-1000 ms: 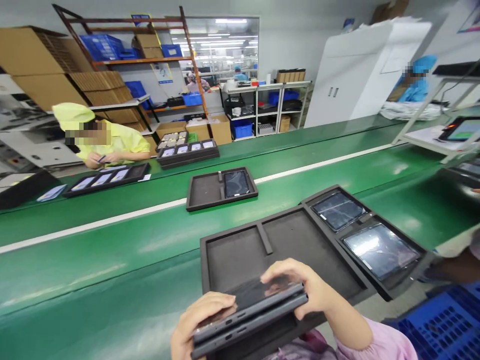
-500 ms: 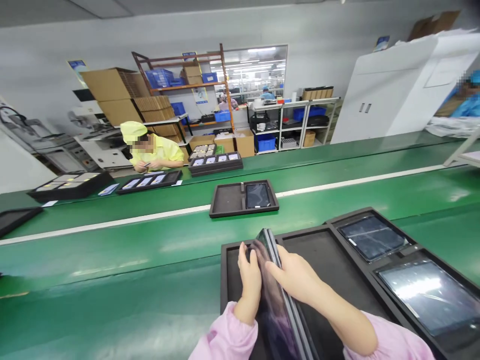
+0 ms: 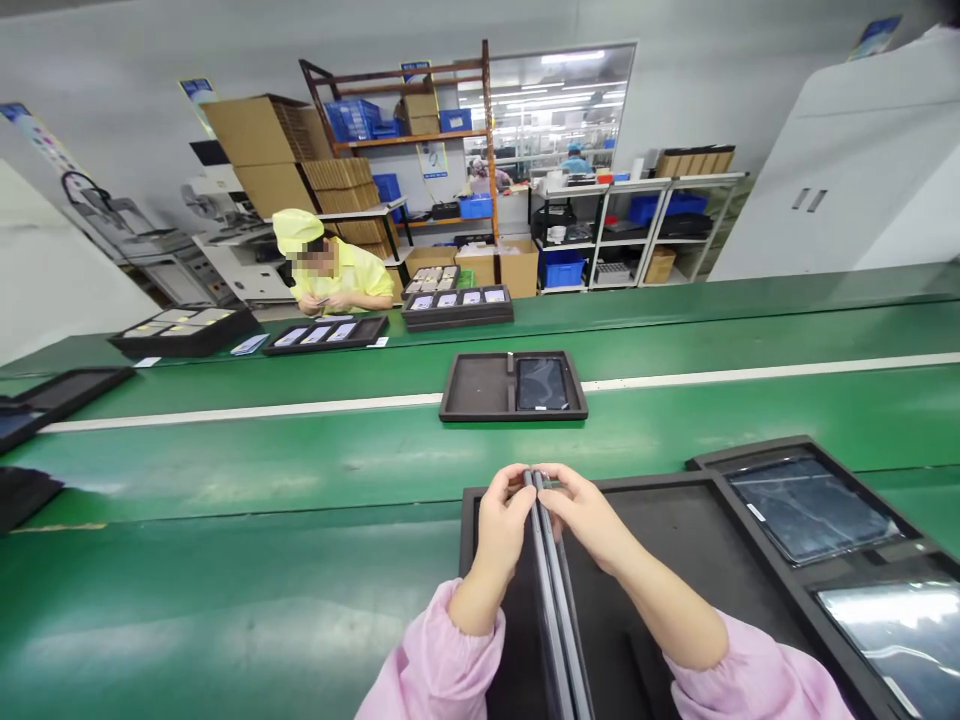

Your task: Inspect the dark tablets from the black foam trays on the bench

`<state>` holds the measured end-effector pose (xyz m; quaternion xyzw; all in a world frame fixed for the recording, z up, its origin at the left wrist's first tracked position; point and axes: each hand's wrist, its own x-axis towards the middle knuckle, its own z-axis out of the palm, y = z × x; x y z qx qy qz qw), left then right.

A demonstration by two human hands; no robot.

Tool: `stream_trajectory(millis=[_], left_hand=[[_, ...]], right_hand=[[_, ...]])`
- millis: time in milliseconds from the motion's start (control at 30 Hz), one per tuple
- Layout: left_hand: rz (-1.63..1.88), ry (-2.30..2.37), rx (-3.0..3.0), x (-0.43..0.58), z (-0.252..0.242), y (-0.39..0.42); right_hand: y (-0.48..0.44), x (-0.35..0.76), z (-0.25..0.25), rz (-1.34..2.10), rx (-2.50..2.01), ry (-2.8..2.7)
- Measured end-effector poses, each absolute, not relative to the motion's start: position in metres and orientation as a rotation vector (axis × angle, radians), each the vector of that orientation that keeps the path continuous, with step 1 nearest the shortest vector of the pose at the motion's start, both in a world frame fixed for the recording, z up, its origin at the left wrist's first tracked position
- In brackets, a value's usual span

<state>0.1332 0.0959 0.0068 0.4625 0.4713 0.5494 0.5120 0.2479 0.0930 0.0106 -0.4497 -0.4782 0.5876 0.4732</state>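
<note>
Two tablets (image 3: pixel 553 610) stand on edge, side by side, between my hands above a black foam tray (image 3: pixel 675 520). My left hand (image 3: pixel 504 520) is closed on the far end of the pair from the left. From the right, my right hand (image 3: pixel 586 510) grips the same end, its thumb near the left thumb. The tablets' near ends run out of the bottom of the view. To the right, another black tray (image 3: pixel 795 580) holds a dark-screened tablet (image 3: pixel 814 508) and a second, shiny tablet (image 3: pixel 896 630), both lying flat.
On the green conveyor (image 3: pixel 300 455) beyond my hands, a tray (image 3: pixel 480 388) carries one tablet (image 3: pixel 541 384). Across it a co-worker in yellow (image 3: pixel 349 270) handles something small, near trays (image 3: pixel 457 312) of small items. More trays (image 3: pixel 75 392) lie at the left.
The tablets have turned from a leftward tilt to nearly upright, edges towards me. My left hand has moved to their far end, opposite my right. The view has swung left.
</note>
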Motion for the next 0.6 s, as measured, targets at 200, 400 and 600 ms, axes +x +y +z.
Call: stream_trajectory(millis=[200, 400, 600], left_hand=[[1.302, 1.112, 1.126, 0.13, 0.01, 0.096], [1.222, 1.052, 1.166, 0.123, 0.011, 0.094], [1.198, 0.941, 1.17, 0.118, 0.006, 0.091]], right_hand=[[0.095, 0.252, 0.008, 1.548, -1.012, -1.128], [0.095, 0.255, 0.003, 1.57, -0.983, -1.143], [0.089, 0.261, 0.008, 1.618, -0.953, -1.213]])
